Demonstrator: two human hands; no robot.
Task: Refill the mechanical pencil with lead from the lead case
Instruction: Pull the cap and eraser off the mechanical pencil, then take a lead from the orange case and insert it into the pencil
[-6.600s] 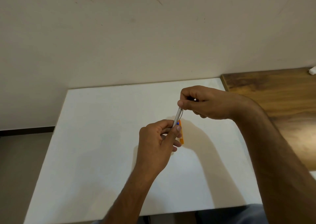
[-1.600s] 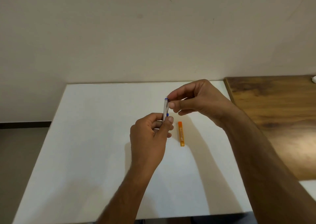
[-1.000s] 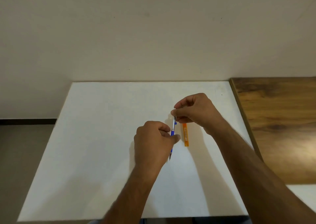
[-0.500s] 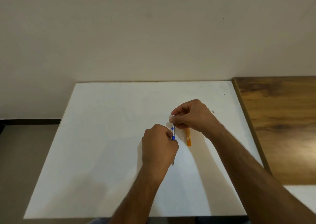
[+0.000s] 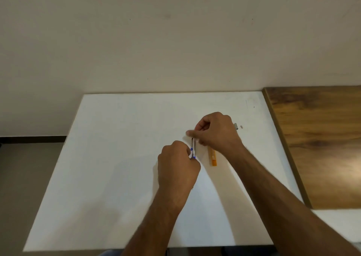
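Note:
My left hand (image 5: 177, 166) grips the lower half of a silver and blue mechanical pencil (image 5: 193, 148), which stands nearly upright over the white table (image 5: 117, 158). Fingers of my right hand (image 5: 214, 132) pinch the pencil's top end. An orange lead case (image 5: 213, 157) lies flat on the table just right of the pencil, partly under my right wrist. Beyond my right hand lie a small grey cap (image 5: 236, 126) and a tiny pale piece (image 5: 241, 127). The pencil's tip is hidden behind my left hand.
A brown wooden surface (image 5: 322, 138) adjoins the white table on the right. A plain wall rises directly behind the table. Floor shows at the left, below the table edge.
Both hands stay at the pencil and shifted slightly. My right hand moved a little left at the pencil's top, uncovering the small grey cap on the table behind it.

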